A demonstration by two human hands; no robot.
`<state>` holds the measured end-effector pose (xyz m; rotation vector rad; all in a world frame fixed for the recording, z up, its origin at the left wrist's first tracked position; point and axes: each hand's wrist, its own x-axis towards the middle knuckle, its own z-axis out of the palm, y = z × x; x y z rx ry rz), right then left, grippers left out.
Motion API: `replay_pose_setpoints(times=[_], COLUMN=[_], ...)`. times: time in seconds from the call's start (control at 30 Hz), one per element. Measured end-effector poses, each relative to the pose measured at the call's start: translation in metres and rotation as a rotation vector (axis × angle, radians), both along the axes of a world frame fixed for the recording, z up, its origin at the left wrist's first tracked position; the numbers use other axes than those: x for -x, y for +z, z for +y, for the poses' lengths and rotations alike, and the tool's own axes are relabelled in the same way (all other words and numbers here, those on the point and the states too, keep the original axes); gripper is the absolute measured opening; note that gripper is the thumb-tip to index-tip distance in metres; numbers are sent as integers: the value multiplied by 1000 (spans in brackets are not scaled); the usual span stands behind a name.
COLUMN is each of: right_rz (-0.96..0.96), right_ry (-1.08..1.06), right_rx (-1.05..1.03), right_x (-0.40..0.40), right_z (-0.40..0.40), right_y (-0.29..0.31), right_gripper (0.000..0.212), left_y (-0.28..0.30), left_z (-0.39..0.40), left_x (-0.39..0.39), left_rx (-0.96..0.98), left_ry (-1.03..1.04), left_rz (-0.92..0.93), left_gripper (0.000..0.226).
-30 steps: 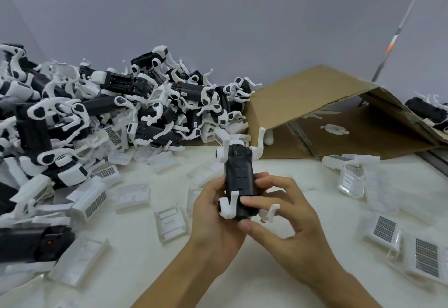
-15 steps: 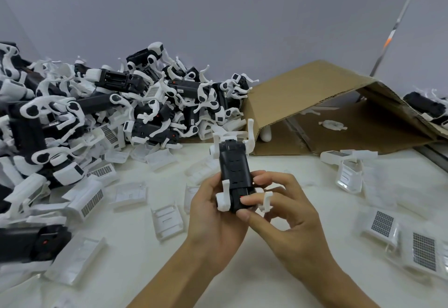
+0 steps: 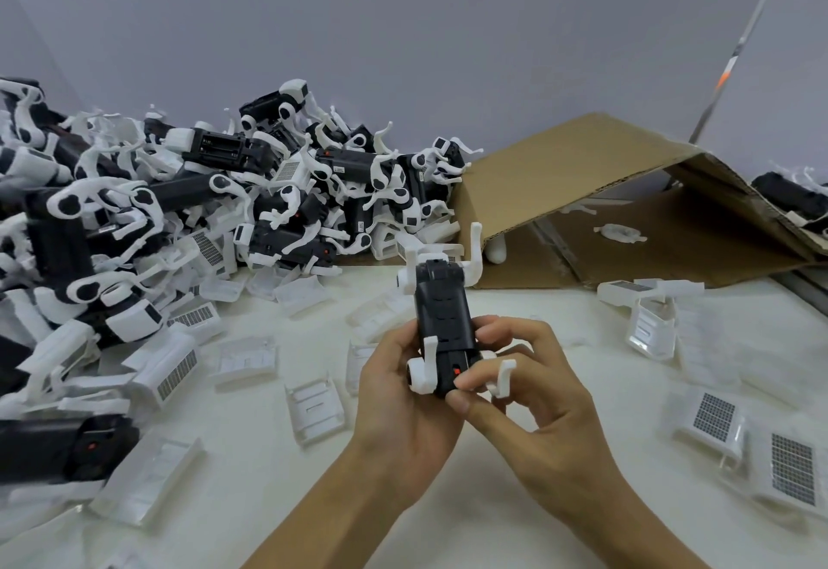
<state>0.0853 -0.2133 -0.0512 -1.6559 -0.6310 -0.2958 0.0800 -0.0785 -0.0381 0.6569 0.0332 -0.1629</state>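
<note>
Occlusion: far side and near end of black toy body (image 3: 442, 317) covered by palm and fingers; contact between right thumb and small red button (image 3: 456, 371) hard to make out. Gripped round lower half by left hand (image 3: 396, 409), fingers curled along its left side. Pinched at near end by right hand (image 3: 533, 402), thumb and forefinger closed on it. Held upright above white table (image 3: 251, 501), centre of view, white legs attached. Both forearms cut off at bottom edge.

Behind left: pile of like units (image 3: 201, 210), tangled, cut off at left edge. Behind right: cardboard box (image 3: 582, 183) on its side, interior partly shadowed. Scattered round hands, not touching them: clear plastic trays (image 3: 313, 407) and grilled white panels (image 3: 712, 416).
</note>
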Motion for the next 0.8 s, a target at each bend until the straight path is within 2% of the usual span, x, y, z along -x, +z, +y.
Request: replay_pose_setpoints(times=[0.1, 0.23, 0.3, 0.4, 0.43, 0.5, 0.53, 0.63, 0.73, 0.8], right_rz=[45, 149, 254, 450, 481, 522, 512, 500, 621, 707], right_ry=[-24, -15, 8, 41, 10, -74, -89, 46, 148, 62], right_rx=[34, 45, -53, -188, -198, -224, -211, -58, -69, -223], right_x=[2, 1, 0, -5, -7, -14, -18, -20, -15, -19], right_z=[0, 0, 3, 3, 2, -4, -9, -15, -8, -11], right_y=[4, 8, 8, 5, 4, 5, 5, 6, 8, 10], right_gripper=[14, 19, 35, 78, 85, 80, 75, 65, 40, 44], left_y=[2, 2, 4, 6, 7, 9, 10, 10, 13, 17], left_z=[2, 6, 8, 6, 7, 11, 13, 18, 23, 35], left_x=[0, -3, -4, -4, -3, -2, -2, 1, 1, -5], left_rx=[11, -60, -167, -353, -388, -514, -636, -955, -965, -944], left_ry=[-5, 65, 154, 260, 283, 348, 385, 328, 82, 156], left_rz=[-21, 10, 38, 6, -11, -86, -130, -232, -251, -212], left_gripper=[45, 45, 47, 55, 55, 55, 55, 48, 26, 15])
